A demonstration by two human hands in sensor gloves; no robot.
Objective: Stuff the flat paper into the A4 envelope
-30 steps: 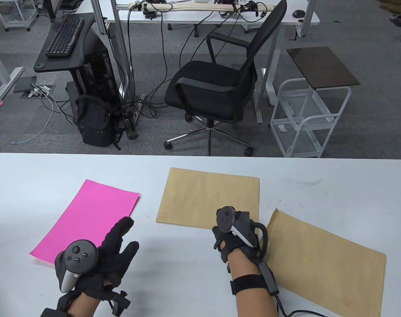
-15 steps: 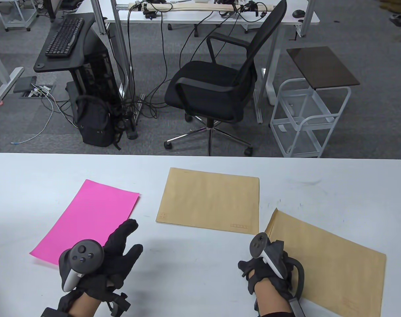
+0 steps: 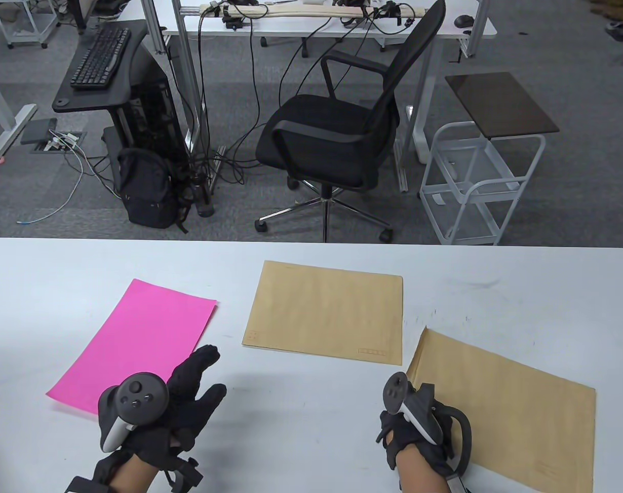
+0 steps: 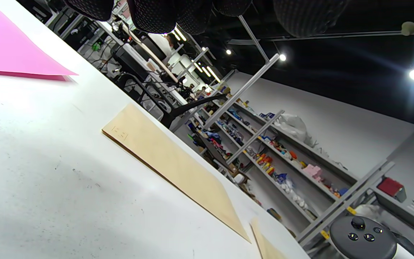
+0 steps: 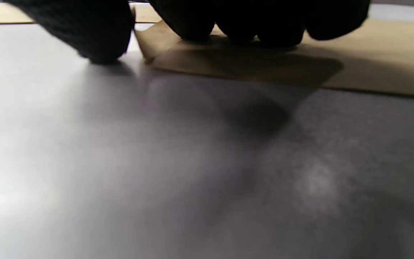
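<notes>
The right hand (image 3: pixel 419 429) is lying at the near left edge of the near envelope (image 3: pixel 511 405). In the right wrist view its fingertips (image 5: pixel 243 25) are pressing down on that envelope's corner while the thumb (image 5: pixel 95 36) is touching the bare table (image 5: pixel 156 162) just beside the edge, so the hand is spread narrowly across the edge and gripping nothing. The corner is lifting slightly off the surface beside the thumb.

The left hand (image 3: pixel 173 405) is hovering with fingers loosely spread and holding nothing, its fingertips sitting just beside the near right edge of the pink paper (image 3: pixel 137 341); whether they are touching the sheet cannot be told from above. In the left wrist view the gloved fingers (image 4: pixel 156 16) are hanging clear of the table, with the paper's corner (image 4: pixel 9 54) off to one side.

Taking the far envelope (image 3: pixel 327 313) in the middle of the table as the landmark: the pink paper is lying flat well to its left, tilted; the near envelope is lying just to its right and nearer to the person, angled, the two close at their corners but apart. Both envelopes are lying flat and closed, and whether anything is inside them cannot be told. The pink paper is lying outside both.
</notes>
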